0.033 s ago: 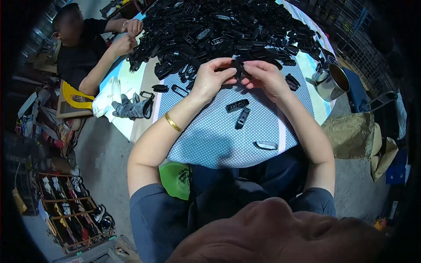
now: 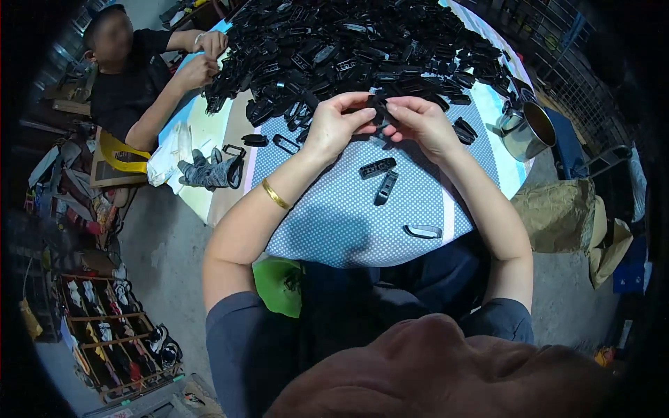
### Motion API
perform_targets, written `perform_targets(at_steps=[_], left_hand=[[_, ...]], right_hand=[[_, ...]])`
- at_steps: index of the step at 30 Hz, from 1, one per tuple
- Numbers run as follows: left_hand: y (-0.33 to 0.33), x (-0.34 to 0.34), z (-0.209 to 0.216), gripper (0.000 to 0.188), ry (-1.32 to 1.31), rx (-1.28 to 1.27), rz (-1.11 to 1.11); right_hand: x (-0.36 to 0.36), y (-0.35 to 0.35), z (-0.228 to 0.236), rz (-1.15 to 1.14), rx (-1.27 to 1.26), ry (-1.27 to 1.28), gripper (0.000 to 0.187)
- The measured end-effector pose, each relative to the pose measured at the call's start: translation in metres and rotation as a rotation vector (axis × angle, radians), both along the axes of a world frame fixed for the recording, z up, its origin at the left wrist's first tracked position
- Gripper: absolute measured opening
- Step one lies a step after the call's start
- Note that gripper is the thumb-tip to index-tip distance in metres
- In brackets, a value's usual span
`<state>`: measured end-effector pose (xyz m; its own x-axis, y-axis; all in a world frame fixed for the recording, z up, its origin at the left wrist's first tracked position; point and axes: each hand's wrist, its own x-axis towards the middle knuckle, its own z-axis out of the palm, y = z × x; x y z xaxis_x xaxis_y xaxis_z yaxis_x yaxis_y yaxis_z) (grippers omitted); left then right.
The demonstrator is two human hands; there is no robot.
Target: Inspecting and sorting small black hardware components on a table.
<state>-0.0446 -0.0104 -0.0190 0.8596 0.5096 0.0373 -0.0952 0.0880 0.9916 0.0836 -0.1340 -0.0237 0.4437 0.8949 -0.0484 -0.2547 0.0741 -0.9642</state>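
A small black plastic part [image 2: 378, 111] is pinched between the fingers of both my hands, above the front edge of a big heap of similar black parts [image 2: 348, 52]. My left hand [image 2: 333, 127] grips it from the left, thumb and fingers closed. From the other side, my right hand [image 2: 426, 125] holds it between thumb and fingertips. Fingers cover much of the part, so its exact kind cannot be made out. Below my hands, two black slotted pieces [image 2: 377, 168] lie close together on the patterned cloth [image 2: 313, 230]. A thin oval frame [image 2: 423, 230] rests nearer to me.
A metal cup [image 2: 527, 131] stands at the table's right edge. Grey gloves [image 2: 209, 171] and a white bag [image 2: 171, 157] lie on the left. Another person [image 2: 129, 76] handles parts at the far left. A green basin [image 2: 275, 289] sits below the table edge.
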Motion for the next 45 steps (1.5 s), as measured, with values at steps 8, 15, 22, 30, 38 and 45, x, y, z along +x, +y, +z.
perform_targets(at_steps=[8,15,22,30,38,45], left_hand=[[-0.004,0.000,-0.005,0.030,-0.054,-0.018,0.014],[0.003,-0.004,0.004,0.026,-0.135,0.131,-0.063],[0.009,-0.014,0.022,0.025,-0.127,0.274,-0.093],[0.060,-0.043,0.047,0.035,0.721,1.239,-0.207],[0.042,-0.021,0.024,0.030,0.510,1.134,-0.190],[0.043,-0.017,0.006,0.027,0.357,1.229,-0.096]], right_hand=[[-0.015,0.003,-0.004,-0.215,0.047,-0.421,0.021],[-0.013,0.003,-0.010,-0.103,0.030,-0.641,0.027],[-0.016,-0.002,0.001,-0.019,0.018,-0.761,0.023],[0.001,-0.010,0.010,0.604,-0.147,-1.030,0.033],[-0.046,0.028,-0.002,0.220,0.294,-1.571,0.027],[-0.041,0.027,0.017,0.372,-0.136,-1.604,0.025]])
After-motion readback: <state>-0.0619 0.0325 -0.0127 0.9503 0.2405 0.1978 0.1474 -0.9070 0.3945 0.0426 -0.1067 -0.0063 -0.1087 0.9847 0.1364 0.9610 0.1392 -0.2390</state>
